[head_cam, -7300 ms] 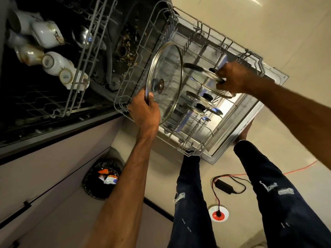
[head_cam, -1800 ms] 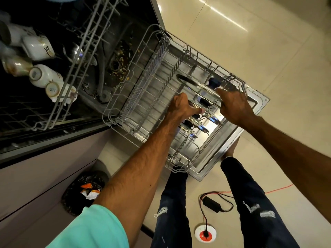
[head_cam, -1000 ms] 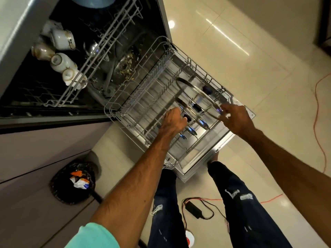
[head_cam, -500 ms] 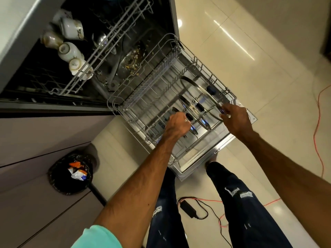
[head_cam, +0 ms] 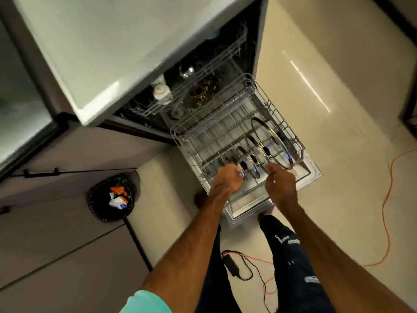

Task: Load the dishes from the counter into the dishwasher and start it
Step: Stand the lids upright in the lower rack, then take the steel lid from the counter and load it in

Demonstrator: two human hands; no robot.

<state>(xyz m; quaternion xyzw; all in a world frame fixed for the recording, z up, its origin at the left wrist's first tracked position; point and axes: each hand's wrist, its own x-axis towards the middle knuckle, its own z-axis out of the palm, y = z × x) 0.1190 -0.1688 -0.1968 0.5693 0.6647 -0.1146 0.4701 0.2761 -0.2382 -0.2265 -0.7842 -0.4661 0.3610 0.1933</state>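
The dishwasher's lower rack (head_cam: pixel 204 132) is pulled out over the open door (head_cam: pixel 312 173). Several glass lids stand on edge in its right half, the largest lid (head_cam: pixel 270 141) at the far right. My left hand (head_cam: pixel 226 180) has its fingers curled at the rim of the smallest lid (head_cam: pixel 242 169), at the rack's near side. My right hand (head_cam: pixel 281 185) hovers just in front of the lids with loosely bent fingers and holds nothing. White cups (head_cam: pixel 161 92) sit in the upper rack (head_cam: pixel 209 66) inside the machine.
The pale countertop (head_cam: pixel 101 41) overhangs the dishwasher at the top left. A black bin (head_cam: pixel 111 197) with wrappers stands by the cabinets on the left. A black adapter (head_cam: pixel 232 265) and an orange cable (head_cam: pixel 387 199) lie on the tiled floor near my legs.
My right hand has come off the large lid and drawn back toward me. My left hand stays at the smallest lid. The view has pulled up and back, and the countertop now shows.
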